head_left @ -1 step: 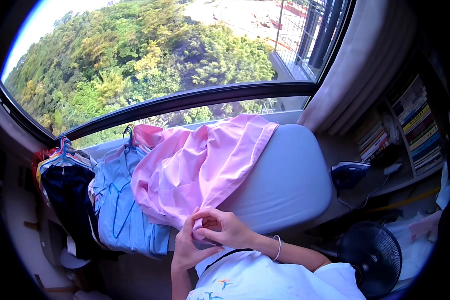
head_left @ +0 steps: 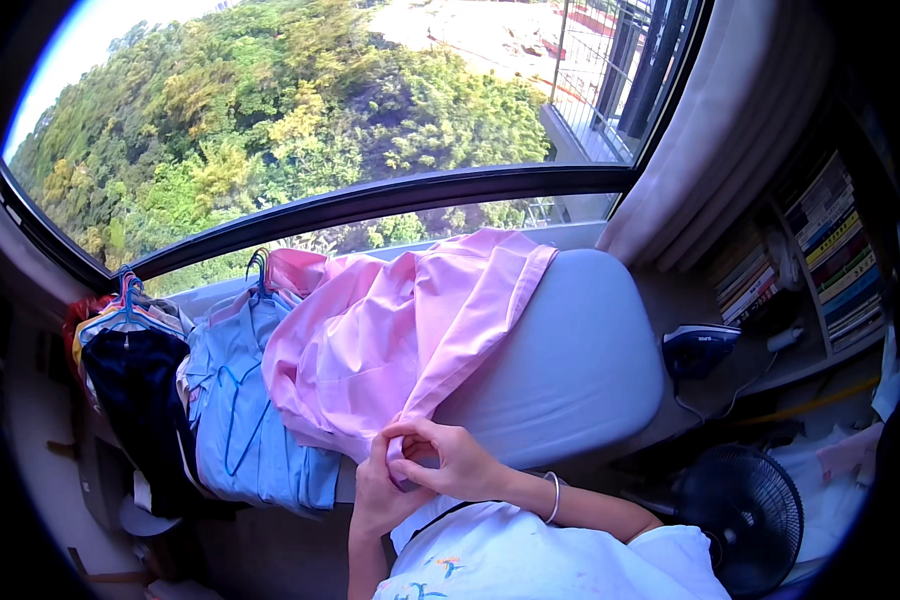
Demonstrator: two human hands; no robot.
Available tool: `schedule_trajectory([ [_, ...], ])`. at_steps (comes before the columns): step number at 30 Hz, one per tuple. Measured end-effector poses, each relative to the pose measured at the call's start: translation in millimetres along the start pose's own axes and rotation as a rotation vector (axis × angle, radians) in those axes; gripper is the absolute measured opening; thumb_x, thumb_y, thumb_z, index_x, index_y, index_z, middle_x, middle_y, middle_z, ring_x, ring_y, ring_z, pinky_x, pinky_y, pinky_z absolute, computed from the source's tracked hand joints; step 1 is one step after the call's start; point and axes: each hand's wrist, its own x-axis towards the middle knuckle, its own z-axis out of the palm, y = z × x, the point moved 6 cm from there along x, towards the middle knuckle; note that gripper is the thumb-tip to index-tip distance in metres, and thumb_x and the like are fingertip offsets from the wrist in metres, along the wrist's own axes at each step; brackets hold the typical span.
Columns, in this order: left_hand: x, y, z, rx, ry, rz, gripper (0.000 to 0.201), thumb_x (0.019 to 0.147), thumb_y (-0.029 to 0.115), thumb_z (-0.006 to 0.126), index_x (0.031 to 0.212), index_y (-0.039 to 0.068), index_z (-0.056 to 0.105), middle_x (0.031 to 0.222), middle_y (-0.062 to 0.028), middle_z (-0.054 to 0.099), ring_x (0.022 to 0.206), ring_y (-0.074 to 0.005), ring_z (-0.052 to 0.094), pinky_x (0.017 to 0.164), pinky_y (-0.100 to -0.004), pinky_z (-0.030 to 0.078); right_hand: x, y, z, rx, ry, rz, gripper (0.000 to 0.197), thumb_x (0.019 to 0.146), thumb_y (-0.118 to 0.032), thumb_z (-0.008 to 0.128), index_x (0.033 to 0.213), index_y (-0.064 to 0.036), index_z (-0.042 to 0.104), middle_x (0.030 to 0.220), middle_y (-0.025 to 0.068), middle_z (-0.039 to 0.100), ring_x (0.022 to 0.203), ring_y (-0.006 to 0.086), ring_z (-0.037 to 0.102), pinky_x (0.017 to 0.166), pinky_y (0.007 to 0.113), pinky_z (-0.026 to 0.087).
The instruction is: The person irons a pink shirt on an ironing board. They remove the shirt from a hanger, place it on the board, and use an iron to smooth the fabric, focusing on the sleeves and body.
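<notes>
A pink garment [head_left: 380, 340] lies spread in loose folds over a light blue padded ironing board [head_left: 575, 375]. One narrow end of it hangs toward me over the board's near edge. Both hands meet there: my left hand [head_left: 378, 497] grips this end from the left, its fingertips partly hidden behind my other hand. Thumb and forefinger of my right hand [head_left: 452, 462] curl into a ring and pinch the pink cloth. A silver bangle [head_left: 556, 498] circles my right wrist. What part of the garment is pinched, I cannot tell.
Left of the pink cloth lie a light blue shirt [head_left: 235, 385] and dark clothing [head_left: 135, 390] on hangers. To the right stands a dark blue iron [head_left: 698, 350] with its cord. A black fan [head_left: 740, 515], bookshelf [head_left: 840, 250], curtain [head_left: 725, 130] and window [head_left: 400, 190] surround the board.
My left hand has drawn in closer to my right one, its thumb no longer stretched out below. The pink garment otherwise lies as before.
</notes>
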Motion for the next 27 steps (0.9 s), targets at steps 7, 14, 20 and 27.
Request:
schedule_trajectory([
  [7, 3, 18, -41, 0.158, 0.208, 0.084, 0.025, 0.070, -0.008, 0.063, 0.095, -0.001, 0.067, 0.070, -0.0104, 0.064, 0.059, -0.0165, 0.060, 0.056, -0.0261, 0.046, 1, -41, -49, -0.937, 0.301, -0.344, 0.047, 0.072, -0.003, 0.064, 0.119, -0.0038, 0.058, 0.101, 0.0150, 0.061, 0.108, 0.0318, 0.055, 0.094, 0.042, 0.045],
  [14, -26, 44, -87, 0.114, 0.332, 0.181, 0.016, 0.078, 0.011, 0.072, 0.077, -0.004, 0.065, 0.061, -0.0080, 0.058, 0.053, -0.0124, 0.053, 0.049, -0.0255, 0.037, 48, -16, -123, -1.406, 0.368, -0.509, 0.014, 0.069, -0.004, 0.066, 0.083, -0.0049, 0.065, 0.104, 0.0130, 0.062, 0.117, 0.0349, 0.049, 0.097, 0.044, 0.041],
  [20, -91, 41, -164, 0.249, 0.742, 0.233, 0.052, 0.089, 0.049, 0.061, 0.072, 0.000, 0.061, 0.062, -0.0044, 0.055, 0.058, -0.0126, 0.051, 0.055, -0.0269, 0.038, 76, 4, -135, -1.319, 0.141, -0.390, 0.025, 0.068, -0.007, 0.068, 0.091, -0.0059, 0.061, 0.090, 0.0112, 0.066, 0.106, 0.0315, 0.058, 0.092, 0.043, 0.043],
  [27, -161, 13, -242, 0.286, 1.359, -0.012, 0.038, 0.098, 0.040, 0.049, 0.084, 0.006, 0.058, 0.076, -0.0052, 0.054, 0.072, -0.0132, 0.052, 0.071, -0.0259, 0.043, 62, -10, -63, -1.077, -0.179, -0.305, 0.040, 0.072, -0.027, 0.078, 0.100, -0.0075, 0.058, 0.081, 0.0111, 0.064, 0.084, 0.0275, 0.064, 0.086, 0.039, 0.044],
])
